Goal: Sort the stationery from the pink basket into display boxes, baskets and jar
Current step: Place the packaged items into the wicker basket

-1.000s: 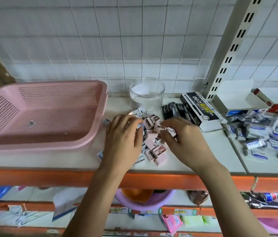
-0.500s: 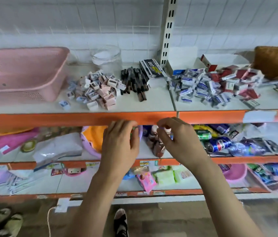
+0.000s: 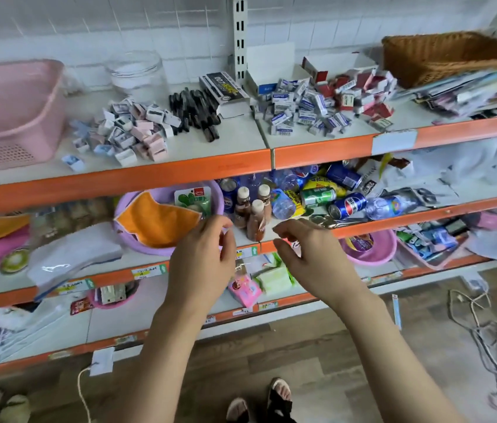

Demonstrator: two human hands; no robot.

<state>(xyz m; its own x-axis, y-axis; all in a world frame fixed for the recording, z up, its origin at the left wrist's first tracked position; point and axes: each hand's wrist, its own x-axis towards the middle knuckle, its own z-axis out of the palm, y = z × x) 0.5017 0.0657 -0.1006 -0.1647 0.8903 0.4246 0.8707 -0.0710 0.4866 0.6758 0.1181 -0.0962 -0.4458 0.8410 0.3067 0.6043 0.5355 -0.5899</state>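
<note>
- Our left hand [image 3: 203, 257] and right hand [image 3: 308, 254] hang in front of the middle shelf, well below the top shelf [image 3: 180, 175] where the stationery lies. The fingers of each curl loosely with the tips close together; the grip looks narrow, and we cannot tell whether either pinches some small thing.
- The pink basket [image 3: 12, 111] sits at the left end of the top shelf. We see nothing in it from here, so we judge the emptying done and the sorting still to do.
- Just right of it lies a heap of small pink and white boxed items [image 3: 131, 129], loose on the shelf, likely tipped out so they can be picked through.
- Behind the heap stands the clear jar [image 3: 137, 74], lid off; we cannot tell what, if anything, is in it.
- Black markers [image 3: 195, 112] lie in a bunch beside their open display box [image 3: 224, 90], which lies with its mouth toward them.
- Further right, blue-and-white packets [image 3: 302, 114] and red ones [image 3: 360, 93] spill in front of two white display boxes [image 3: 274, 71].
- The wicker basket [image 3: 448, 56] at the far right tilts over a stack of flat printed packs; its inside is hidden.
</note>
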